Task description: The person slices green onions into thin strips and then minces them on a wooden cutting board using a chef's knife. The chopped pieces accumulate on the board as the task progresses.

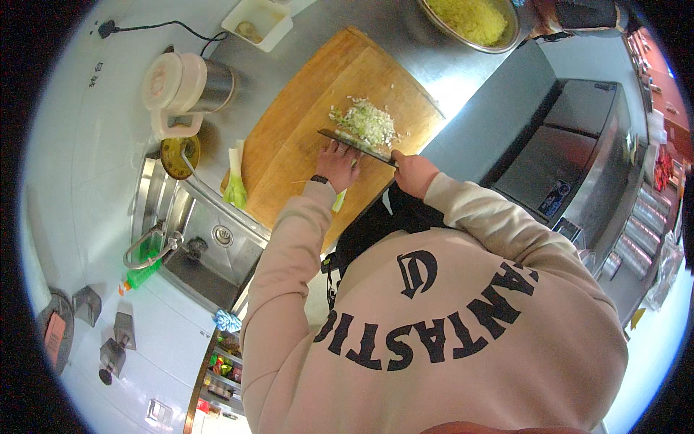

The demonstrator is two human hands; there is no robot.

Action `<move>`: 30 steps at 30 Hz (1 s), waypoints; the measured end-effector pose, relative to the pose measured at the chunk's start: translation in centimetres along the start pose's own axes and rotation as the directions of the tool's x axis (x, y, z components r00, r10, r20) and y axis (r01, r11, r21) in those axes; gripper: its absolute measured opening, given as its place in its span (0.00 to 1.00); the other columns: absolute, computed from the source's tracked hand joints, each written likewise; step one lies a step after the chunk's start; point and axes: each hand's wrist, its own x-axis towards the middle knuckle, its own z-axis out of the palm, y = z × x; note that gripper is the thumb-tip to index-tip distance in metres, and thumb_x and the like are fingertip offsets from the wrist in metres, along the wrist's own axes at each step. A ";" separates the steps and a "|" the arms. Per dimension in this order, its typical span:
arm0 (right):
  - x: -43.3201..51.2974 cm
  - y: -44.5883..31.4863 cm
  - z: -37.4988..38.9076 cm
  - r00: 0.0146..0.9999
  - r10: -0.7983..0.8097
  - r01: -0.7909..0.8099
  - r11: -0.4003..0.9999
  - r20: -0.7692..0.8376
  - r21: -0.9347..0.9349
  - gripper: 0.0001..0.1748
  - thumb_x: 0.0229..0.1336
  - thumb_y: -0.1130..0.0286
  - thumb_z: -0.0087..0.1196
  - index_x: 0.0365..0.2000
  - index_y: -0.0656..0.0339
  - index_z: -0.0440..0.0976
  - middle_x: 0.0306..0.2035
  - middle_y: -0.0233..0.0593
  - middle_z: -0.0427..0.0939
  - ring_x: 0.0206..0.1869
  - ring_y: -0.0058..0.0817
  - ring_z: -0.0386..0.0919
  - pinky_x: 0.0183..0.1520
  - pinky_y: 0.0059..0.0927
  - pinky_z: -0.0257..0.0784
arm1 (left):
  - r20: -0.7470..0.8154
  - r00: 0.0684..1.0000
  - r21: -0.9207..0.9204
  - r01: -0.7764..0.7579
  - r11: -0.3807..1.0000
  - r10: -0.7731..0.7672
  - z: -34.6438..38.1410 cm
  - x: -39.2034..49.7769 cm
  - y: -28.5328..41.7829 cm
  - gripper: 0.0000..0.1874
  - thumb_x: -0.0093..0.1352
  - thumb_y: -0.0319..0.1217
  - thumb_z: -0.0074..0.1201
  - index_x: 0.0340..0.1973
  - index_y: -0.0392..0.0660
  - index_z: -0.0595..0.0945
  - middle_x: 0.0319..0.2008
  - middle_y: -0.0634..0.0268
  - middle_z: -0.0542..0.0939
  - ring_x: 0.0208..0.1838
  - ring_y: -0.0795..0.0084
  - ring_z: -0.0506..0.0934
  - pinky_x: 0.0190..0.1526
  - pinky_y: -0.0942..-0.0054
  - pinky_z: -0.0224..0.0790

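My right hand [416, 172] grips the handle of a kitchen knife [358, 145], its dark blade stretching left across a wooden cutting board [293, 130]. Close behind the blade, my left hand [337, 165] presses down with bent fingers on a green onion stalk [339, 201]. Most of that stalk is hidden under the hand; its green end shows beside the wrist. Beyond the blade lies a loose heap of chopped white and pale green onion [368, 122], with bits scattered around it. Another length of green onion [235, 179] lies at the board's left edge.
A steel sink [217, 260] with a faucet [154, 247] adjoins the board at lower left. An electric kettle [179, 89] and a white plastic tub [257, 24] stand beyond it. A metal bowl [490, 50] of yellow shreds sits at the far right, near a person's arm [574, 19].
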 end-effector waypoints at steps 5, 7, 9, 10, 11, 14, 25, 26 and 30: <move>0.3 0.0 0.0 0.998 0.034 -0.034 0.999 0.047 -0.008 0.19 0.63 0.71 0.51 0.53 0.68 0.71 0.35 0.66 0.84 0.42 0.64 0.84 0.46 0.60 0.79 | -0.052 0.998 0.000 -0.022 1.000 0.022 -0.5 0.1 0.1 0.19 0.65 0.46 0.59 0.49 0.53 0.85 0.53 0.60 0.82 0.61 0.53 0.76 0.52 0.44 0.70; 1.0 0.0 0.5 0.999 0.019 -0.018 1.000 0.037 -0.011 0.20 0.63 0.71 0.51 0.53 0.68 0.71 0.35 0.66 0.84 0.42 0.64 0.84 0.47 0.59 0.79 | -0.024 1.000 0.010 -0.005 1.000 0.005 -0.5 -0.1 0.1 0.19 0.65 0.46 0.60 0.48 0.54 0.85 0.52 0.61 0.81 0.60 0.55 0.77 0.51 0.45 0.70; 3.2 -0.6 1.3 1.000 -0.008 0.008 1.000 -0.008 -0.001 0.20 0.63 0.71 0.51 0.54 0.68 0.71 0.35 0.67 0.84 0.43 0.64 0.84 0.47 0.58 0.79 | 0.007 1.000 0.009 0.007 1.000 -0.007 -0.4 -0.1 0.0 0.18 0.65 0.47 0.60 0.47 0.55 0.84 0.52 0.63 0.81 0.58 0.57 0.77 0.50 0.46 0.69; 4.0 -1.0 1.8 1.000 0.020 -0.020 1.000 -0.010 -0.009 0.20 0.63 0.71 0.52 0.54 0.68 0.71 0.35 0.67 0.83 0.43 0.63 0.84 0.47 0.58 0.79 | 0.004 1.000 0.007 0.006 1.000 -0.006 -0.3 -0.1 0.1 0.18 0.64 0.47 0.61 0.46 0.56 0.84 0.52 0.64 0.81 0.58 0.58 0.77 0.49 0.47 0.68; 4.8 -1.2 2.1 0.999 -0.021 0.022 1.000 -0.038 0.021 0.20 0.63 0.71 0.52 0.53 0.68 0.72 0.35 0.68 0.83 0.43 0.63 0.84 0.47 0.58 0.79 | -0.011 1.000 0.008 0.007 1.000 -0.006 -0.1 -0.1 0.1 0.18 0.64 0.47 0.61 0.46 0.56 0.84 0.51 0.65 0.81 0.57 0.58 0.77 0.49 0.47 0.68; 6.3 -1.9 2.4 0.996 -0.061 0.066 0.995 -0.068 0.072 0.19 0.63 0.70 0.53 0.53 0.67 0.72 0.35 0.68 0.83 0.44 0.63 0.84 0.47 0.57 0.79 | -0.051 0.999 -0.020 0.008 1.000 -0.009 0.0 -0.4 0.2 0.17 0.63 0.46 0.62 0.45 0.57 0.84 0.48 0.65 0.81 0.55 0.59 0.77 0.47 0.48 0.68; -0.1 -0.7 -0.2 1.000 -0.023 0.023 1.000 0.021 -0.009 0.23 0.66 0.69 0.52 0.56 0.72 0.68 0.33 0.65 0.84 0.40 0.62 0.84 0.44 0.57 0.80 | -0.204 0.978 -0.052 -0.050 0.997 0.038 0.8 -0.5 -0.4 0.20 0.65 0.43 0.60 0.49 0.48 0.85 0.53 0.57 0.82 0.59 0.51 0.77 0.52 0.46 0.69; -0.2 -0.7 0.0 0.999 -0.009 0.010 1.000 0.035 -0.023 0.22 0.66 0.70 0.51 0.55 0.71 0.67 0.32 0.65 0.84 0.39 0.62 0.85 0.43 0.57 0.80 | -0.152 0.988 -0.060 -0.025 0.998 0.015 1.0 -0.6 -0.4 0.21 0.66 0.43 0.59 0.50 0.47 0.85 0.55 0.56 0.82 0.61 0.49 0.76 0.53 0.45 0.69; -0.1 -0.3 0.9 1.000 -0.014 0.014 1.000 0.010 -0.012 0.19 0.65 0.70 0.50 0.54 0.69 0.69 0.33 0.65 0.84 0.40 0.63 0.84 0.44 0.59 0.79 | -0.065 0.998 -0.038 0.013 0.999 -0.015 1.7 -0.8 -0.4 0.22 0.68 0.43 0.56 0.53 0.46 0.85 0.59 0.52 0.81 0.65 0.46 0.75 0.57 0.43 0.70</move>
